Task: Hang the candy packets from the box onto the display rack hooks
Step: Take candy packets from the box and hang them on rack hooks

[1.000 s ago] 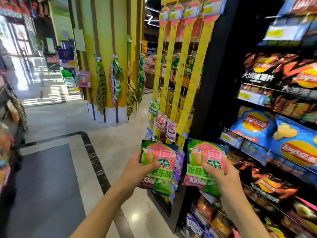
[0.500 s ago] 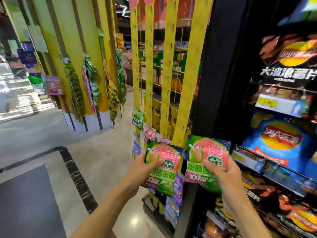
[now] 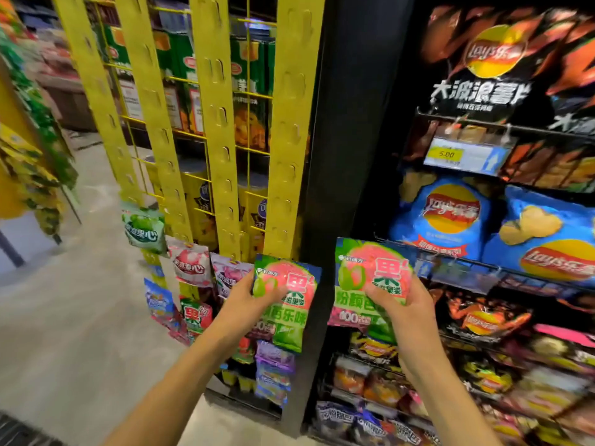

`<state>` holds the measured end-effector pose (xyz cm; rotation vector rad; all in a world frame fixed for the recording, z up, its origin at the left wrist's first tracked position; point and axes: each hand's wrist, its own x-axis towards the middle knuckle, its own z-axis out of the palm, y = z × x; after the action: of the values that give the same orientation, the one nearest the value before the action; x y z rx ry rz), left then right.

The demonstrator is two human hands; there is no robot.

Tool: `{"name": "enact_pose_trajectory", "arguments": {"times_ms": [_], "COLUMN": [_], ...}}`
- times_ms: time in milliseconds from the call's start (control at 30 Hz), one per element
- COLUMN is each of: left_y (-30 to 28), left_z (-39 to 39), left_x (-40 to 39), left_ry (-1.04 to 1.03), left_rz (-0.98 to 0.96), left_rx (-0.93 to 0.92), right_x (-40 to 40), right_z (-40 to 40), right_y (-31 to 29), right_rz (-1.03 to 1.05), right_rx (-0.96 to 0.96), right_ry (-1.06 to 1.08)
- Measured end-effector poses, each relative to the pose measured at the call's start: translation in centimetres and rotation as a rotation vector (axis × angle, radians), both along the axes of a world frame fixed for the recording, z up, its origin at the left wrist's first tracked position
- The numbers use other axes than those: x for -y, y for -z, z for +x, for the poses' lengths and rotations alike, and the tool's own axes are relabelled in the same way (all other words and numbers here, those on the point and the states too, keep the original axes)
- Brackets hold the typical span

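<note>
My left hand [image 3: 248, 300] grips a pink-and-green candy packet [image 3: 289, 304] by its left edge, just below the rightmost yellow hook strip [image 3: 289, 140] of the display rack. A second packet of the same kind [image 3: 363, 284] is gripped by my right hand [image 3: 402, 304], held in front of the black post to the right of the rack. Other candy packets [image 3: 193, 265] hang low on the strips, with several more below them. The upper hooks on the strips carry nothing. No box is in view.
A black post [image 3: 347, 123] divides the rack from shelves of chip bags [image 3: 444, 217] on the right, with a yellow price tag [image 3: 446, 154]. Behind the strips a yellow wire grid shows boxed goods. A yellow column with hanging snacks [image 3: 29, 156] stands left across the tiled aisle floor [image 3: 64, 317].
The view has closed in on the rack and turned right. Both hands have kept hold of their packets, and the left packet now sits right under the rightmost strip.
</note>
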<state>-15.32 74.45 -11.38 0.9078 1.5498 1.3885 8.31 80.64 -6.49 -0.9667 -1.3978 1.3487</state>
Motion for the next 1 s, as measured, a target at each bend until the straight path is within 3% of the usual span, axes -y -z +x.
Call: {"name": "enact_pose_trajectory", "arguments": {"times_ms": [300, 767, 1000], "left_y": [2.6, 3.8, 2.8], "left_z": [-3.4, -3.6, -3.2], "left_x": [-1.2, -0.5, -1.4], "left_ry": [0.089, 0.099, -0.076], "left_rz": [-0.057, -0.119, -0.076], "left_rx": [0.042, 0.049, 0.047], "right_x": [2.5, 4.5, 4.9], "right_z": [-3.0, -4.0, -4.5], "right_y": [1.3, 2.3, 2.6], "right_rz": [-0.029, -0.035, -0.038], "right_rx": [0.045, 0.034, 0.018], "right_ry": [0.13, 0.155, 0.148]}}
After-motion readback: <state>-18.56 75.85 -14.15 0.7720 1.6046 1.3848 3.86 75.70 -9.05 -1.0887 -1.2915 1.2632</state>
